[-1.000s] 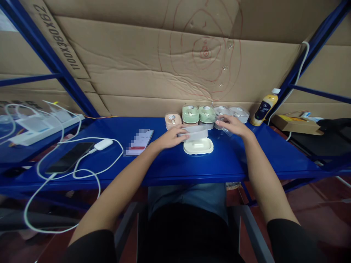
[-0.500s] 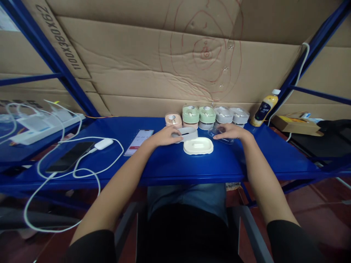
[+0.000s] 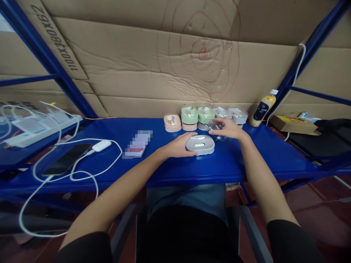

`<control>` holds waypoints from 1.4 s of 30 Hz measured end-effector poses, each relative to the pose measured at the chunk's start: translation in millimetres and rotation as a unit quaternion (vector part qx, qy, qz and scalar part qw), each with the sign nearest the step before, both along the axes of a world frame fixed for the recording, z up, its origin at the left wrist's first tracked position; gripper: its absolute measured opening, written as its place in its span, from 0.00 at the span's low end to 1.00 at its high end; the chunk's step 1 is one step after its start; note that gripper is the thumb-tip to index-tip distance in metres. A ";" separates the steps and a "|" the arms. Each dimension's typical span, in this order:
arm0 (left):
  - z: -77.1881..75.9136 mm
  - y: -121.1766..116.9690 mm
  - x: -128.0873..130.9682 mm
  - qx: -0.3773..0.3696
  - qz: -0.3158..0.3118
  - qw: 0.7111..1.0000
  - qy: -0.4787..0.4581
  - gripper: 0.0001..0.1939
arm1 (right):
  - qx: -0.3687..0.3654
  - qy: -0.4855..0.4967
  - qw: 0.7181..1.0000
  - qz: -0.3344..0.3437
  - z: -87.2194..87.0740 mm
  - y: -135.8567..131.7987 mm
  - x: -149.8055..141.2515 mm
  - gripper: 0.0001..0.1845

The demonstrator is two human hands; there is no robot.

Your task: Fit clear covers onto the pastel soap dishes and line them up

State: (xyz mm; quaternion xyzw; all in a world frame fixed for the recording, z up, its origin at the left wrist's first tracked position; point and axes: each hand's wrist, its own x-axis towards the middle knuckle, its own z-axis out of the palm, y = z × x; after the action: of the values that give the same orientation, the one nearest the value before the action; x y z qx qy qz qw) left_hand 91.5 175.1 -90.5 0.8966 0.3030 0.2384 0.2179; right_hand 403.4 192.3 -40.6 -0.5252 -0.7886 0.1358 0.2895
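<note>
My left hand (image 3: 182,145) is wrapped round the left end of a grey oval plastic ring (image 3: 208,146), thumb in front and fingers behind. The ring sits over the cream lid (image 3: 199,145), whose raised middle bar shows through the opening. Just behind and to the right, my right hand (image 3: 229,128) grips a clear plastic cover (image 3: 216,126) between thumb and fingers. That cover is held tilted above the table, partly blurred and partly hidden by the hand.
Behind stand a pink box (image 3: 172,123), green-topped boxes (image 3: 189,115) and grey-topped boxes (image 3: 238,114) along the cardboard wall. A phone (image 3: 138,144) lies left, with cables and another phone (image 3: 67,159) beyond. A juice bottle (image 3: 263,109) stands at the back right.
My left hand has brought the grey ring right and toward me, onto the cream lid. My right hand has lifted the clear cover slightly and moved it a little left.
</note>
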 end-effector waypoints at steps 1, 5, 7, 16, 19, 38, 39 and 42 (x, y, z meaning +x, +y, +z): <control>-1.3 0.7 0.5 -0.013 0.007 1.000 -0.004 0.55 | -0.001 0.000 1.000 0.031 0.3 -3.1 -4.2 0.48; -8.8 7.3 0.9 -0.058 0.009 0.997 -0.055 0.68 | 0.011 -0.031 0.986 0.162 -2.5 -14.7 -26.9 0.47; -13.3 11.1 0.9 -0.073 -0.004 0.993 -0.089 0.71 | 0.028 -0.056 0.979 0.194 -7.4 -17.1 -38.3 0.49; -13.1 16.4 -1.0 -0.059 -0.019 0.993 -0.103 0.66 | 0.046 -0.077 0.968 0.235 -27.4 -12.8 -58.8 0.51; -9.5 17.3 -2.9 -0.048 -0.023 0.994 -0.092 0.62 | 0.034 -0.084 0.972 0.216 -27.8 -12.1 -59.0 0.52; 20.9 38.9 -51.5 0.022 0.068 0.997 -0.032 0.35 | -0.053 -0.094 0.978 0.177 -17.7 -23.3 -56.7 0.65; 21.4 43.3 -55.3 0.053 0.113 0.991 -0.040 0.32 | -0.063 -0.097 0.978 0.172 -16.5 -23.3 -54.0 0.66; 17.9 54.4 -60.0 0.134 0.208 0.969 0.010 0.36 | -0.085 -0.107 0.977 0.166 -12.7 -22.7 -45.1 0.70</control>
State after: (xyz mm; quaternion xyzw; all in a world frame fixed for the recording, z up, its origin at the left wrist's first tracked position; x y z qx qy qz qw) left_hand 31.5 229.4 -72.7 0.8374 0.4499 0.3080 0.0381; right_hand 358.3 169.6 -53.3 -0.4210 -0.8770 0.1913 0.1308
